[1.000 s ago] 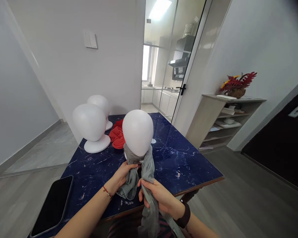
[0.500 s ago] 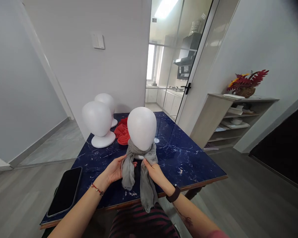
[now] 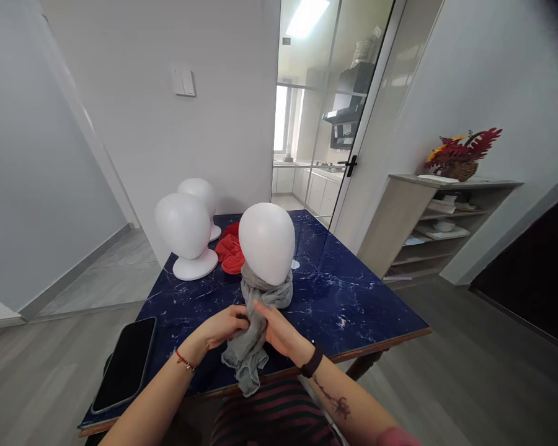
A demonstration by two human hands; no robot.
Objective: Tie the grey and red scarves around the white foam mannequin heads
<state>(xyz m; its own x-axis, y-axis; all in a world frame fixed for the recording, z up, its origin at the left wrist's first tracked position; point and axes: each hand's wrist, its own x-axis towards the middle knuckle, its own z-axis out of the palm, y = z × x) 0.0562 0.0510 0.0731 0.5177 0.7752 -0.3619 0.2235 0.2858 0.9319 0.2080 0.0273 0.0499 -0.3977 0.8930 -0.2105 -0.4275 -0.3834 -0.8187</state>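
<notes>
A thin grey scarf (image 3: 270, 296) is wrapped round the neck of a white mannequin head (image 3: 267, 241) near the middle of the table. Its two ends cross at the front and hang together toward the table's near edge. My left hand (image 3: 230, 323) is closed on the scarf from the left, fingers curled at the crossing. From the other side my right hand (image 3: 279, 331) grips the scarf, thumb on top and the fingers partly hidden behind the cloth. The neck and base of the head are covered by the scarf.
Two more white mannequin heads, a nearer one (image 3: 183, 228) and a farther one (image 3: 199, 193), stand at the left. Beside them lies a bunched red cloth (image 3: 231, 253). A phone (image 3: 125, 365) rests at the near left corner of the dark blue table (image 3: 353, 303).
The right scarf end has been brought across to the left over the other end. My right hand has moved left with it, and the hands are now closer together.
</notes>
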